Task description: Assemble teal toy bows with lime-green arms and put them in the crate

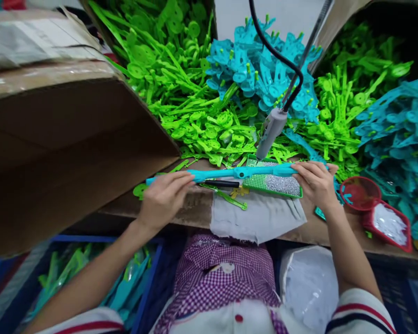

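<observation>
A long blue plastic part point(226, 174) lies level across the bench edge, held at both ends. My left hand point(165, 197) is closed on its left end and my right hand point(315, 183) is closed on its right end. Just above the part's middle hangs a grey powered screwdriver point(271, 132) on a black cable, tip pointing down. Behind the part sits a green tray point(256, 182) filled with small silver screws point(284, 184). A thin black tool point(218, 184) and a green plastic piece point(230, 199) lie under the blue part.
Heaps of green plastic parts point(181, 88) and blue parts point(261, 69) cover the bench behind. A large cardboard box point(62, 139) stands at left. Red containers point(386, 222) sit at right, a grey cloth point(257, 215) hangs over the edge, and a blue crate point(125, 283) of parts sits below left.
</observation>
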Demonstrator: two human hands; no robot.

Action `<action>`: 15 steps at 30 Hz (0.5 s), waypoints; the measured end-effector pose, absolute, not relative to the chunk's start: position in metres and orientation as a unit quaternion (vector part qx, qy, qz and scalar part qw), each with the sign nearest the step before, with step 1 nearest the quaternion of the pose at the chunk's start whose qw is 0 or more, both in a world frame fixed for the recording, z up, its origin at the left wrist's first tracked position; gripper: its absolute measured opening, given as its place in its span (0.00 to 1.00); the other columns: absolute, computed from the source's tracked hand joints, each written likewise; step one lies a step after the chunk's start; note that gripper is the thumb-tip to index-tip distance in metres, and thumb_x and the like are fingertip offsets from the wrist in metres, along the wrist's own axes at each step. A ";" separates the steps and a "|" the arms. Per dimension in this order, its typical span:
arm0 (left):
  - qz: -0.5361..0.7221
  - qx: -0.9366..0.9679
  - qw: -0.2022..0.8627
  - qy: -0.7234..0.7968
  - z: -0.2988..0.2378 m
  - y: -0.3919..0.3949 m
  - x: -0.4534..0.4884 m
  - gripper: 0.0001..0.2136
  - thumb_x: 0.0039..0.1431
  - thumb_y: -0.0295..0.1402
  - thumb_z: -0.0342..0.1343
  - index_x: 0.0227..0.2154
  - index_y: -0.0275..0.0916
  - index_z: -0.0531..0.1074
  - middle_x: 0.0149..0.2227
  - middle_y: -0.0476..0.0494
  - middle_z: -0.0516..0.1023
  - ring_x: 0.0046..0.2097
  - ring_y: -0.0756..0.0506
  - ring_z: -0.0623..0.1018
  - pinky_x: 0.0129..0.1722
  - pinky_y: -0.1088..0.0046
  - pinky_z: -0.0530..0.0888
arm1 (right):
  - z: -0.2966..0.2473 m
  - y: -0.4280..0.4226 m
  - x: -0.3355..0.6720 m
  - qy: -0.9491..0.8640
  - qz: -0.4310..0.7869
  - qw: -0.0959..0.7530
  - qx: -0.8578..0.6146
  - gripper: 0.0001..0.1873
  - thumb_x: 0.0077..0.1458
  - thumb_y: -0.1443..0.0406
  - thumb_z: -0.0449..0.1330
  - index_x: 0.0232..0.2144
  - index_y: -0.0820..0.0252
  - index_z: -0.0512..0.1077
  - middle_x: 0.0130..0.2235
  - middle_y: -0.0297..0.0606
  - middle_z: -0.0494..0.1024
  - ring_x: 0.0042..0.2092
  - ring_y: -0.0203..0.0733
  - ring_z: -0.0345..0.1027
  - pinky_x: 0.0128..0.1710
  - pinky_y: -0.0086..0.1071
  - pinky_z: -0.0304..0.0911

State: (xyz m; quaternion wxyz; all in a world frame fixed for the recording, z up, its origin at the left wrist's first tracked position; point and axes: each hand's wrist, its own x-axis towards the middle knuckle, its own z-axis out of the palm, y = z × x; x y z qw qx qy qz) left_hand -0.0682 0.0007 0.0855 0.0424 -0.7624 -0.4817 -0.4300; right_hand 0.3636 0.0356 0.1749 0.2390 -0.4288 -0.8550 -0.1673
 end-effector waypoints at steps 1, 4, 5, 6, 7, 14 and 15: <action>-0.445 -0.759 0.029 -0.474 0.089 0.001 -0.050 0.16 0.65 0.35 0.61 0.54 0.43 0.75 0.55 0.41 0.80 0.55 0.39 0.79 0.58 0.56 0.76 | 0.175 0.035 0.364 -0.853 -0.168 0.238 -0.432 0.18 0.64 0.64 0.61 0.56 0.46 0.74 0.50 0.36 0.82 0.52 0.47 0.73 0.54 0.42 0.63; -0.494 -0.777 -0.022 -0.391 0.091 0.009 0.015 0.25 0.68 0.37 0.57 0.65 0.42 0.64 0.63 0.36 0.72 0.64 0.39 0.72 0.65 0.49 0.68 | 0.175 0.033 0.367 -0.850 -0.168 0.244 -0.435 0.18 0.63 0.63 0.61 0.55 0.46 0.75 0.51 0.37 0.82 0.52 0.47 0.73 0.54 0.43 0.62; -0.514 -0.774 -0.039 -0.368 0.088 0.015 0.034 0.24 0.69 0.36 0.56 0.66 0.42 0.63 0.62 0.37 0.74 0.63 0.40 0.73 0.65 0.51 0.70 | 0.174 0.032 0.370 -0.850 -0.167 0.246 -0.435 0.19 0.63 0.63 0.62 0.56 0.46 0.74 0.51 0.37 0.82 0.52 0.48 0.73 0.54 0.44 0.62; -0.541 -0.763 -0.051 -0.350 0.085 0.021 0.050 0.22 0.69 0.34 0.54 0.64 0.42 0.65 0.59 0.38 0.76 0.61 0.43 0.76 0.62 0.55 0.73 | 0.173 0.032 0.373 -0.851 -0.165 0.246 -0.433 0.19 0.63 0.63 0.62 0.56 0.46 0.74 0.51 0.37 0.82 0.52 0.48 0.73 0.54 0.44 0.62; -0.575 -0.740 -0.057 -0.346 0.081 0.027 0.062 0.20 0.69 0.32 0.54 0.62 0.42 0.68 0.56 0.38 0.79 0.58 0.44 0.78 0.59 0.58 0.76 | 0.171 0.033 0.376 -0.853 -0.163 0.246 -0.431 0.19 0.63 0.63 0.62 0.56 0.46 0.74 0.51 0.37 0.82 0.52 0.48 0.73 0.54 0.44 0.62; -0.637 -0.673 -0.096 -0.364 0.070 0.039 0.077 0.09 0.67 0.31 0.58 0.48 0.44 0.79 0.45 0.42 0.85 0.48 0.44 0.83 0.52 0.58 0.80 | 0.162 0.035 0.379 -0.853 -0.163 0.251 -0.427 0.18 0.63 0.63 0.62 0.54 0.48 0.76 0.48 0.38 0.83 0.50 0.48 0.73 0.53 0.44 0.61; -0.636 -0.669 -0.105 -0.370 0.071 0.038 0.076 0.09 0.67 0.32 0.58 0.47 0.44 0.80 0.45 0.42 0.85 0.48 0.44 0.83 0.52 0.58 0.81 | 0.164 0.035 0.377 -0.854 -0.157 0.250 -0.429 0.18 0.63 0.63 0.62 0.55 0.47 0.76 0.48 0.38 0.82 0.50 0.48 0.73 0.53 0.43 0.62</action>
